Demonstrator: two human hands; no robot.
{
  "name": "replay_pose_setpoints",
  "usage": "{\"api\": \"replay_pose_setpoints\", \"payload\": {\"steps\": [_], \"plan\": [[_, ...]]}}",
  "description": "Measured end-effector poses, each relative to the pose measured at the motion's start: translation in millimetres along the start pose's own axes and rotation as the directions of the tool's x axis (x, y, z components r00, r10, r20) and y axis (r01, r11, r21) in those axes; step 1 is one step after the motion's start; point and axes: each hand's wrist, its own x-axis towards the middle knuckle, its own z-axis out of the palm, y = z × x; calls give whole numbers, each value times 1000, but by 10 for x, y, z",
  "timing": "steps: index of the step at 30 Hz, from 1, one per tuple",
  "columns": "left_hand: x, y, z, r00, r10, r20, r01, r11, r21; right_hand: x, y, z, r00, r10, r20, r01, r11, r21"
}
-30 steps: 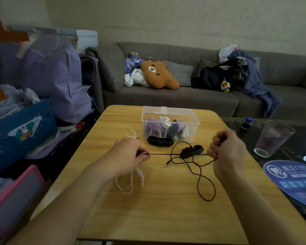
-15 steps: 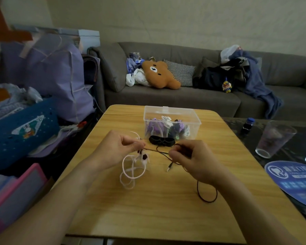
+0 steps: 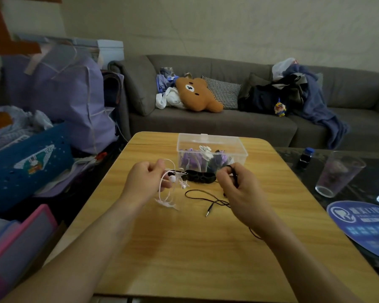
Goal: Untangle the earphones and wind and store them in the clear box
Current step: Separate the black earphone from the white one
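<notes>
The left hand (image 3: 147, 182) is pinching white earphones (image 3: 172, 178); the right hand (image 3: 239, 189) is gripping a black cable (image 3: 206, 196) trailing between them. The clear box (image 3: 211, 149) is sitting just beyond both hands.

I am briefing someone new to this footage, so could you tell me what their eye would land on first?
Probably the two hands at mid-table: the left hand grips a tangle of white earphones, the right hand pinches a black cord whose plug lies on the wooden table. Just behind them sits the clear box, already holding earphones. On the sofa beyond, a brown bear cushion stands out.
</notes>
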Motion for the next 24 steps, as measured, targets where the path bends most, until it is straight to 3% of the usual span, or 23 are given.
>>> {"api": "replay_pose_setpoints", "payload": {"steps": [2,3,6,8,10,15,24], "plan": [[-71,68,51,998,66,-16,-66,998,0,-15,-23,33,1000,-22,-1,22,998,59],[-129,118,61,990,130,49,-129,991,-22,-19,-22,40,999,-33,5,32,997,69],[-263,180,114,866,279,416,-258,960,-107,-41,-14,44,997,-68,30,66,996,61],[-338,160,181,790,256,556,-284,958,-37,-45,-21,40,995,-98,-3,98,993,60],[-397,160,235,759,200,620,-327,940,97,-37,-23,27,990,-116,-84,124,988,92],[-384,186,191,726,143,672,-270,959,87,-37,13,-13,964,-155,-215,162,987,17],[-309,209,34,702,214,679,-166,977,-137,-18,2,10,929,-131,-346,122,991,-48]]}}
